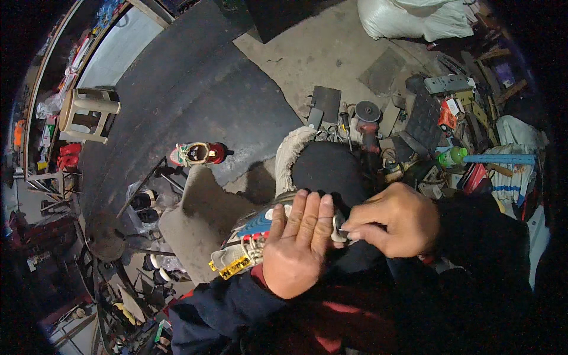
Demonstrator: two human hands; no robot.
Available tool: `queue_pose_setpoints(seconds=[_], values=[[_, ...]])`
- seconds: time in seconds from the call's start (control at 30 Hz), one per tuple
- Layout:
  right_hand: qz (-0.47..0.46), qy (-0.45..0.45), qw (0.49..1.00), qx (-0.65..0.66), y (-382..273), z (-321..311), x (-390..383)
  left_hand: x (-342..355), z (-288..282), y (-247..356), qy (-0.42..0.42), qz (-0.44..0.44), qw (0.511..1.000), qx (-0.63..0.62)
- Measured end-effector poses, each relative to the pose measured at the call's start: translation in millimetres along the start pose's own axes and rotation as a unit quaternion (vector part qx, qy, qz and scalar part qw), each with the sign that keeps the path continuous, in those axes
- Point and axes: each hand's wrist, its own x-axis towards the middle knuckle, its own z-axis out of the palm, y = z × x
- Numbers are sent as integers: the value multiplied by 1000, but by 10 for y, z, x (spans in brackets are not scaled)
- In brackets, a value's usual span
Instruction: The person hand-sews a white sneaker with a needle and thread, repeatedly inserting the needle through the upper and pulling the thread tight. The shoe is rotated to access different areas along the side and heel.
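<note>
My left hand [294, 248] lies flat, fingers stretched out, across a shoe [248, 228] with blue, yellow and red parts and pale laces, resting on my dark-clothed lap. My right hand [390, 222] is closed in a pinch at the shoe's right end, beside my left fingertips, on a small pale piece that I cannot make out. Ahead and left, a red and white shoe [201, 154] stands on a dark mat [154, 106].
An angle grinder [368, 121], screwdriver [346, 126], green bottle [451, 156] and mixed clutter lie ahead right. A plastic stool [89, 115] and shelves are at left. Bagged shoes [145, 207] lie lower left. A white sack [414, 18] sits at back right.
</note>
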Motion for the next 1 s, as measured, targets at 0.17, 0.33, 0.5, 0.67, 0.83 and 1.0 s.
queue_pose_setpoints(seconds=[0.17, 0.33, 0.5, 0.67, 0.83, 1.0], values=[[5, 27, 998, 56, -3, -28, 142, 68, -30, -104, 30, -11, 998, -49], [3, 2, 995, 101, 9, -110, 19, 70, -198, -149, 38, -23, 991, -125], [-40, 52, 993, 99, 48, -13, -183, -484, -468, -289, 168, -136, 946, -241], [4, 69, 995, 73, 10, 12, -289, -1827, -730, -1177, 395, -343, 833, -182], [47, 65, 997, 20, -103, 43, -266, -3687, -899, -1942, 436, -557, 704, -60], [144, 61, 986, 61, -172, 57, -237, -4148, -767, -1763, 266, -650, 708, -77]])
